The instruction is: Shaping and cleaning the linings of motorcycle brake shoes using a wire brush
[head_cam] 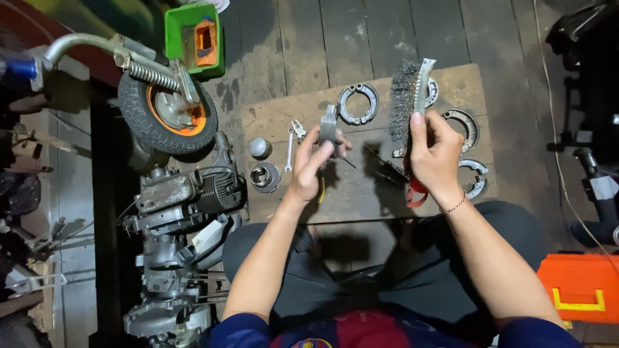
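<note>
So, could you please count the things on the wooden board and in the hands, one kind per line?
Brake shoes: 4, one pair by the board's far edge, one upper right, one lower right
Round metal parts: 2
Wrench: 1
Wire brush: 1, in the right hand
Small metal part: 1, in the left hand
Total: 9

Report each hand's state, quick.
Left hand: closed around a small grey metal part.
Right hand: closed on the handle of a wire brush, bristles up.
</note>
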